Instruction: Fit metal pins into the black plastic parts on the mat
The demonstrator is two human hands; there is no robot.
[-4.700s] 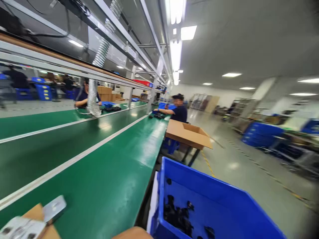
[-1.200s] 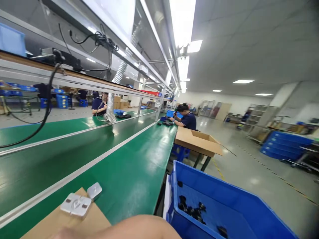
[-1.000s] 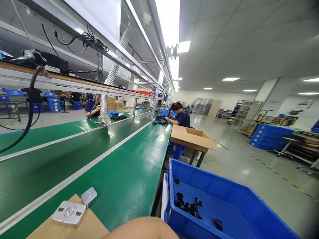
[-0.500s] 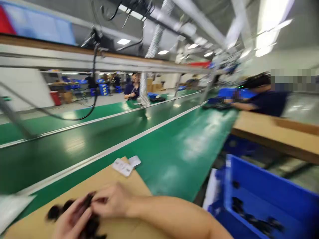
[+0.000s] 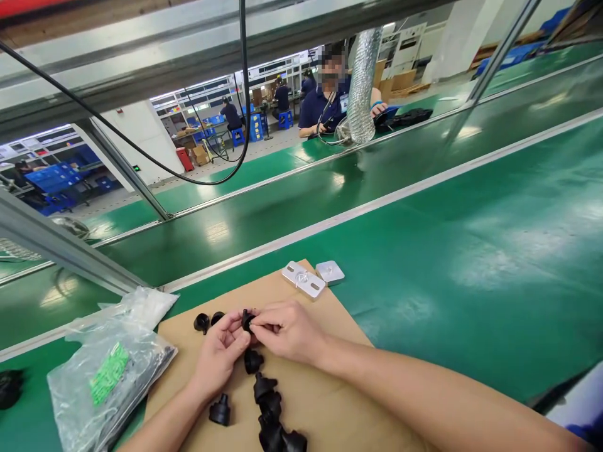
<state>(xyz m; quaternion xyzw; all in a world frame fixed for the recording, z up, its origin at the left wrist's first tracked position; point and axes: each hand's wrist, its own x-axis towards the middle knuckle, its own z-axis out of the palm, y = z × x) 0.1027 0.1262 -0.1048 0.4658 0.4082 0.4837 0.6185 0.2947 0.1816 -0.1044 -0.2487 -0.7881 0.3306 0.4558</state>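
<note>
Between my two hands, above a brown cardboard sheet (image 5: 339,383), is a small black plastic part (image 5: 247,320). My left hand (image 5: 220,351) grips it from the left with thumb and fingers. From the other side my right hand (image 5: 287,329) pinches it with its fingertips. Below my hands, a row of similar black parts (image 5: 269,402) runs toward the near edge. One more black part (image 5: 220,410) stands by my left forearm, and two others, one of them a round black part (image 5: 201,322), lie beyond my left hand.
Two silver metal blocks (image 5: 304,279) lie at the sheet's far corner. To the left is a clear plastic bag (image 5: 113,376) with small green pieces. A conveyor belt (image 5: 264,207) crosses ahead, under a hanging black cable (image 5: 221,182). A co-worker (image 5: 325,103) sits across it.
My view has swung left and down, so the blue bin and the co-worker on the right are out of sight. Both hands stay together at the black part.
</note>
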